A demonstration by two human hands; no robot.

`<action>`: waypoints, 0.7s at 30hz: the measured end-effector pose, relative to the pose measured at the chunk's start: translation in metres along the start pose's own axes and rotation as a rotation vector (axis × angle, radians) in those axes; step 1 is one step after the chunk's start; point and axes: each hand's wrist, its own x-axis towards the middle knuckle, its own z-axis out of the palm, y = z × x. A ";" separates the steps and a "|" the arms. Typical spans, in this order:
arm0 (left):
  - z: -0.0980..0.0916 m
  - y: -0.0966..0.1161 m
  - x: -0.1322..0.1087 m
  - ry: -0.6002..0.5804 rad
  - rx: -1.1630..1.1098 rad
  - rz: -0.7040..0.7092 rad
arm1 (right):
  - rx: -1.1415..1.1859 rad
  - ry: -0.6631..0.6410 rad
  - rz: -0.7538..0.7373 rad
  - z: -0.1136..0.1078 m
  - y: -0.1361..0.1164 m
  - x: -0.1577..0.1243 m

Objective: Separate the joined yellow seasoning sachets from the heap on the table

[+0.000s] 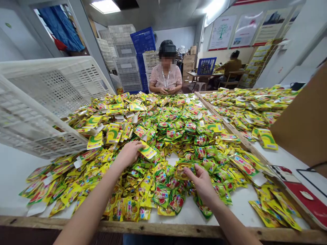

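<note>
You're at a white table (17, 177) with a wooden edge, and sachets (163, 136) cover it from 9 to 3 o'clock. Your left hand (129, 153) is open at 11 o'clock, its fingers (138, 144) touching a yellow sachet (147, 150). Your right hand (201, 182) is open at 1 o'clock, fingers (190, 172) spread on the pile. A tilted white crate (46, 105) overhangs the pile at 10 o'clock. A wooden rail (224, 124) runs toward 2 o'clock. At 12 o'clock, a person (166, 76) faces you across the table, with stacked crates (143, 44) behind. Another person (231, 66) sits at a desk (201, 74) near 1 o'clock, below wall posters (221, 32).
</note>
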 end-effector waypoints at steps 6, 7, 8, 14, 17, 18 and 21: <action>-0.005 0.023 0.010 0.181 -0.057 -0.029 | -0.018 0.043 -0.021 -0.004 0.008 0.007; -0.008 0.031 0.008 0.230 -0.061 -0.060 | -0.017 0.065 -0.027 -0.005 0.007 0.007; -0.010 0.041 0.004 0.276 -0.076 -0.094 | -0.010 0.097 -0.043 -0.006 0.003 0.008; 0.000 0.123 -0.032 0.291 -0.422 -0.070 | -0.086 0.272 -0.497 -0.009 -0.047 -0.006; 0.014 0.150 -0.042 0.340 -0.493 -0.049 | -0.393 0.140 -0.709 -0.006 -0.073 -0.012; 0.018 0.155 -0.043 0.377 -0.497 -0.062 | -0.522 0.080 -0.747 -0.006 -0.079 -0.013; 0.026 0.161 -0.045 0.457 -0.452 -0.081 | -0.821 -0.084 -0.750 -0.005 -0.089 -0.011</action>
